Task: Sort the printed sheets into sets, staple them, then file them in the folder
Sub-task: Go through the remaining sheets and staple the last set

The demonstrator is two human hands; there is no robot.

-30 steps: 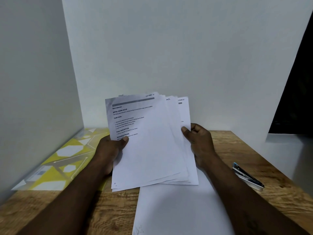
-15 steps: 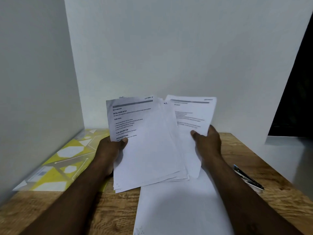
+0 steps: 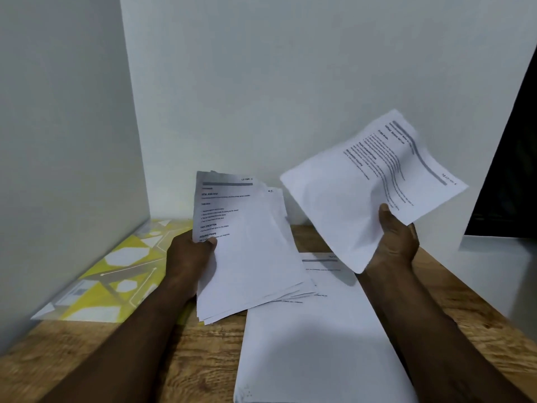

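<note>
head view: a wooden table (image 3: 186, 362) with visible grain, boxed in by plain white walls behind and to my left. a glossy yellow and white folder (image 3: 116, 271) lies flat along the left wall, partly hidden by my left forearm. my left hand (image 3: 189, 257) grips a fanned stack of printed sheets (image 3: 252, 257), thumb pressed on the front near the left edge, fingers out of sight behind. the stack is held above the table, tilted toward me, and covers the far left corner of a white pile of sheets (image 3: 319, 350) lying flat in front of me. my right hand (image 3: 396, 242) pinches a single printed sheet (image 3: 357, 196) by its lower edge, thumb on top, fingers underneath, raised to the right and well apart from the stack. this sheet is thin, slightly bowed and blurred, its text turned sideways. my right forearm crosses the pile's right edge. half a second ago the sheet still overlapped the stack; now it has swung clear, higher and further right, and the pile's printed header shows
</note>
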